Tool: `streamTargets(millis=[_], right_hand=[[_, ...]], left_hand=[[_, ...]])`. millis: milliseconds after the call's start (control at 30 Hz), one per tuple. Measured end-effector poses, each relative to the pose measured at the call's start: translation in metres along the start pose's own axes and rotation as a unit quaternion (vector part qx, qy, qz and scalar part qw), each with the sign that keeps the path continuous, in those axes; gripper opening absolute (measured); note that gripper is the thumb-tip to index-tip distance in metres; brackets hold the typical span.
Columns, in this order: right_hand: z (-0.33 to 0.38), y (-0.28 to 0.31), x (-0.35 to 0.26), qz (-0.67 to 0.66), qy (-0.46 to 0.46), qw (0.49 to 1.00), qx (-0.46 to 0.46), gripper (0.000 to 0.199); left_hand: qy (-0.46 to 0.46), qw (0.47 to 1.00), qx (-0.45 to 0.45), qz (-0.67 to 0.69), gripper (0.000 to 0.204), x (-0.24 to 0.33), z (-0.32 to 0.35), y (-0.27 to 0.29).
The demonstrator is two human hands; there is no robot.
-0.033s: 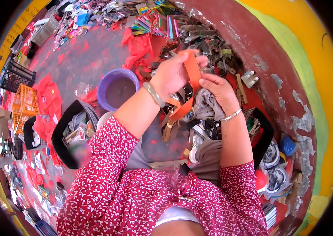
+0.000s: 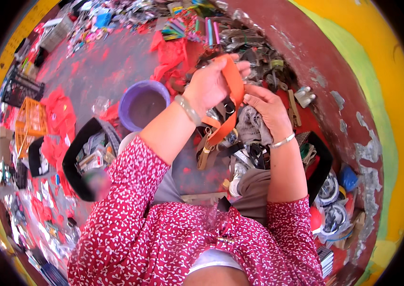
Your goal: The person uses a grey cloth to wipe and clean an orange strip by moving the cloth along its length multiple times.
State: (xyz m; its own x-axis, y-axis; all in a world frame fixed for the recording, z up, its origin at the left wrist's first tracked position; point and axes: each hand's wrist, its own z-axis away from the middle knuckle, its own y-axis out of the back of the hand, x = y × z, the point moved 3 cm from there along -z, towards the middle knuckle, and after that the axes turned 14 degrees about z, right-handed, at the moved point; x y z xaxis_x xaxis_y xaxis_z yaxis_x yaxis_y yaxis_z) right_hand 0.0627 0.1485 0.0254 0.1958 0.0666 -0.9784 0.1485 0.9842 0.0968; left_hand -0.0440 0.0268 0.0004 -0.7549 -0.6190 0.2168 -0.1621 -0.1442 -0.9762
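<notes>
I hold an orange webbing strap [image 2: 234, 82] up in front of me over a heap of straps and buckles. My left hand [image 2: 210, 86] grips its upper loop. My right hand [image 2: 269, 108] pinches the strap's right edge just below. The rest of the strap hangs down to a tan buckle end [image 2: 205, 153] above my lap. Both wrists wear a thin bracelet. A grey cloth [image 2: 251, 127] lies under my right hand.
A purple bowl [image 2: 142, 104] stands on the grey floor to the left. A black-rimmed basket [image 2: 79, 148] of small items sits by my left elbow, an orange crate [image 2: 29, 119] further left. Metal buckles [image 2: 254, 45] pile against the red wall [image 2: 306, 52]. Another black basket [image 2: 325, 164] is at right.
</notes>
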Motion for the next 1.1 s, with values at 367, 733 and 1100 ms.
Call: streamTargets(millis=[367,733,1100], right_hand=[[0.064,-0.145,-0.037,0.432,0.352,0.83,0.029,0.046],[0.126,-0.17,-0.037,0.337,0.304,0.885,-0.101,0.051],[0.141,-0.182,-0.036,0.305,0.282,0.903,-0.106,0.05]], left_hand=[[-0.212,0.964,0.148,0.06,0.029,0.044,-0.035,0.037],[-0.225,0.95,0.183,0.114,0.023,0.05,-0.033,0.052],[-0.251,0.952,0.13,0.119,0.029,0.064,-0.026,0.048]])
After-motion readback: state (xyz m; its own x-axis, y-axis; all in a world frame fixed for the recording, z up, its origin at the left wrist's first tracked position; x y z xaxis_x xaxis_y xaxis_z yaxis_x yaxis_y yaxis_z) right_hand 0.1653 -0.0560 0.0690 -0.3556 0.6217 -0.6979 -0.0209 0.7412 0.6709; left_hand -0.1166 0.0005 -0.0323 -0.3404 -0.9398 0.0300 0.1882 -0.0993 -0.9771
